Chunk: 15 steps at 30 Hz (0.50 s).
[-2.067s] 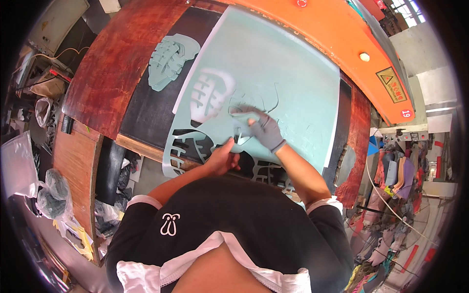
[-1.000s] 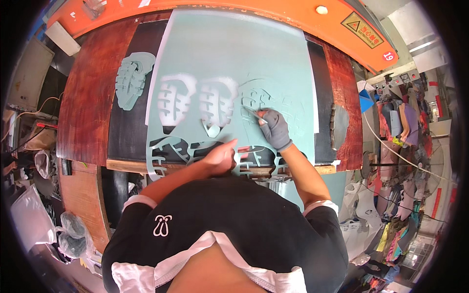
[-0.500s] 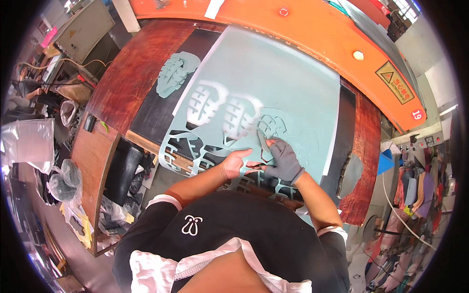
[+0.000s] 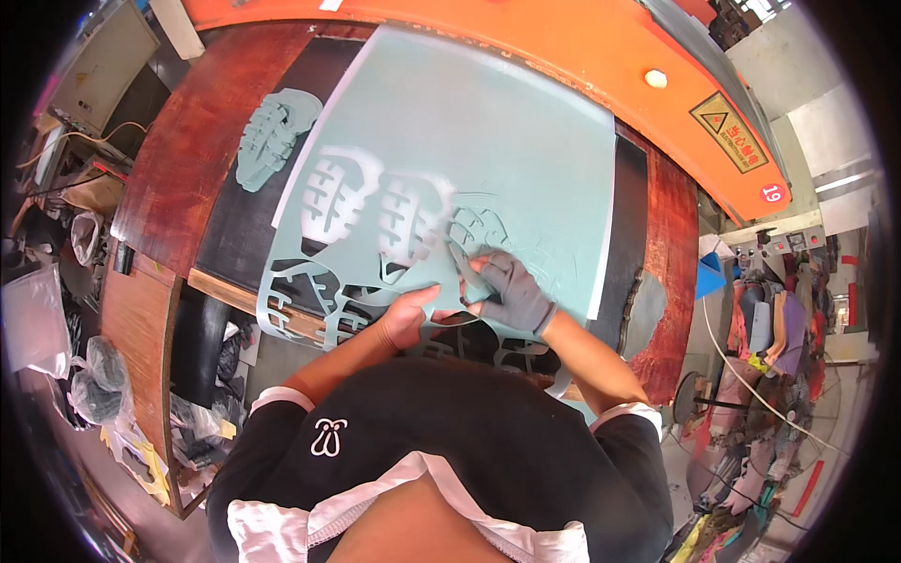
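A pale green sheet [image 4: 488,103] lies over the work surface, with shoe-upper-shaped cutouts through its near part. My bare left hand [image 4: 408,317] is closed on the sheet's near part beside the cutouts, thumb on top and fingers mostly hidden beneath. My right hand [image 4: 511,296], in a grey glove with bare fingertips, pinches the edge of a cut green piece [image 4: 466,269]. That piece stands tilted up from the sheet. Just beyond it a slotted cut pattern [image 4: 479,225] lies in the sheet. A stack of cut green pieces [image 4: 272,136] rests on the black strip at the left.
An orange machine beam [image 4: 526,47] with a warning label spans the far side. Grey cut pieces [image 4: 646,314] lie at the right edge of the red-brown board [image 4: 662,272]. A wooden side table [image 4: 136,328] with plastic bags stands at the left.
The whole view has shifted, so the bench appears farther left. My right hand still grips the cut piece, which is tilted up. My left hand stays on the sheet.
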### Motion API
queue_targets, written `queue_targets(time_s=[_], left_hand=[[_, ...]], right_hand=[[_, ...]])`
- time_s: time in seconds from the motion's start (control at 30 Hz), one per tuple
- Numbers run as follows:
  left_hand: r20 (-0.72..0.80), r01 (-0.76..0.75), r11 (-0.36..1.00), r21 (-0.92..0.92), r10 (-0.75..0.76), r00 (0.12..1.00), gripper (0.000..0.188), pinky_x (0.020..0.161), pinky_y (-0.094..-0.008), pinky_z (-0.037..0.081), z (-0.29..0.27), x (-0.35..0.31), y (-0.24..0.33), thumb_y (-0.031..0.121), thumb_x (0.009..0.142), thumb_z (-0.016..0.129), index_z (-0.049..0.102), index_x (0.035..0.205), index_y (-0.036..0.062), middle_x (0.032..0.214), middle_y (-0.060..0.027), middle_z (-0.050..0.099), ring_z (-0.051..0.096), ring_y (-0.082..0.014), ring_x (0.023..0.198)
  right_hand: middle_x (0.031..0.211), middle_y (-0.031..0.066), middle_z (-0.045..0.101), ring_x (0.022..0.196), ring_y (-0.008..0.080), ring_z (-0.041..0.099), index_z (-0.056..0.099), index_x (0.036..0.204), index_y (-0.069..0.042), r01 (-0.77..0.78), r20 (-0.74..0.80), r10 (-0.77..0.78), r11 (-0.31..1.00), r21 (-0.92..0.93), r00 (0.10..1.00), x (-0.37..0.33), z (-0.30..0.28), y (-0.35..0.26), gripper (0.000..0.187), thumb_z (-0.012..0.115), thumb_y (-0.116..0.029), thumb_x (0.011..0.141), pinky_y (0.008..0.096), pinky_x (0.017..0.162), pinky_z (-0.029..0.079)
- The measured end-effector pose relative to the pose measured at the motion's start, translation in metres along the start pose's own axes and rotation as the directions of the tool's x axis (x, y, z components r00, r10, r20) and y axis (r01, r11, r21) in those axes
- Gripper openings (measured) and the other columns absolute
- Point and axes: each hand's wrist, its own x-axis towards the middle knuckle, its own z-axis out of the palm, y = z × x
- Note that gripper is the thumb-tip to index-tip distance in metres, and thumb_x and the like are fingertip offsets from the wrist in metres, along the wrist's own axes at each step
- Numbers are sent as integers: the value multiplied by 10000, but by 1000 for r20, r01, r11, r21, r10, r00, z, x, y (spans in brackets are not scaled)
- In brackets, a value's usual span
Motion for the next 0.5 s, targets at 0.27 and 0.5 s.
queue_targets(time_s=[0.27, 0.5], left_hand=[[-35, -38, 981, 189, 45, 998, 472, 805, -305, 437, 15, -5, 10, 278, 973, 435, 363, 1364, 24, 1360, -134, 471, 531, -283, 1162], [-58, -87, 959, 271, 107, 993, 429, 964, -396, 436, 14, -7, 8, 248, 992, 378, 365, 1360, 27, 1332, -148, 502, 563, -295, 1120]], right_hand=[[699, 117, 581, 611, 195, 516, 640, 974, -38, -618, -126, 718, 663, 421, 685, 18, 21, 28, 367, 476, -363, 927, 324, 621, 444], [960, 99, 628, 849, 309, 588, 640, 1060, -83, -206, -207, 229, 970, 126, 951, 10, 27, 16, 320, 581, -342, 882, 385, 765, 480]])
